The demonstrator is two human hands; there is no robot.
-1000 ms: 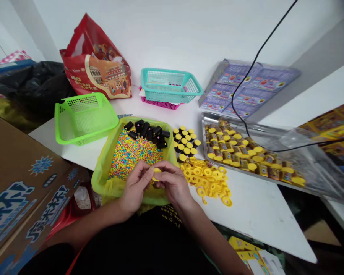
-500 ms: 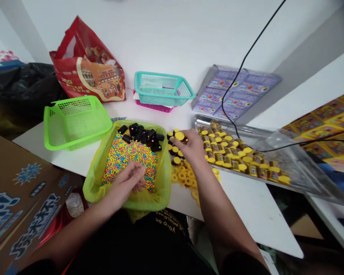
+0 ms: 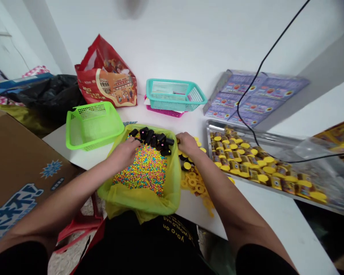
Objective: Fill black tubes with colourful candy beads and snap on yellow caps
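A basket lined with a yellow plastic bag stands in front of me, filled with small multicoloured candy beads. Several black cylinders lie in a heap on the beads at the far side. My left hand reaches over the beads, its fingers pinched on a black cylinder at the left of that heap. At the right rim is my right hand, fingers closed; what they hold is mostly hidden. Beside that hand lie black cylinders with yellow caps and loose yellow rings.
A metal tray of yellow-capped pieces stands right, a black cable hanging across it. Behind are a turquoise basket, purple boxes and a red bag. A green basket and cardboard box are left.
My left hand has moved from above the beads to the black cylinders. My right hand has gone from the yellow-capped pieces to the basket's right rim. The view has shifted.
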